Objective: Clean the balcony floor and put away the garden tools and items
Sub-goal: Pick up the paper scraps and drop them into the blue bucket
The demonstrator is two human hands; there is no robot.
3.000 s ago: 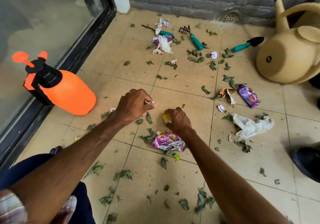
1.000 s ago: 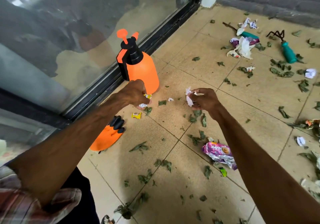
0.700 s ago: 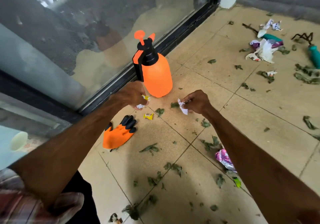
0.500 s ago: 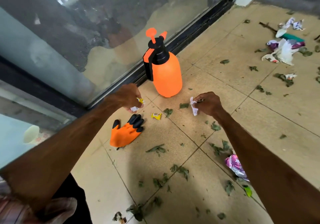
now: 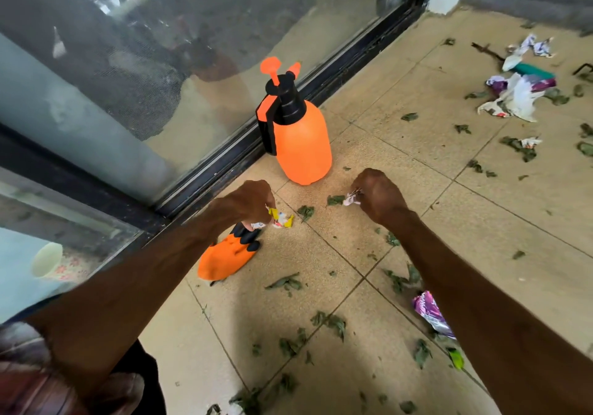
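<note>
Left hand: fingers are curled round small bits of litter. It has come down low, to 7 o'clock of the sprayer.
Right hand: it still pinches a white scrap at its fingertips, and it sits at 5 o'clock of the sprayer.
Wrapper: the yellow one lies on the floor, at 4 o'clock of the left hand. The fingers look like they touch it. I cannot tell if they grip it yet.
What changed: half a second ago the left hand was up above the wrapper. Now it is right at it. The right hand has hardly moved.
What it means: the wrapper looks like the next thing to be picked up, so the litter near the sprayer is almost gone.
Glove: orange, flat on the floor, at 7 o'clock of the left hand, partly under the arm.
Still to do: leaves lie all over, a pink packet waits at 5 o'clock of the view, and a paper pile sits at 2 o'clock. The sprayer and glove are not put away.
</note>
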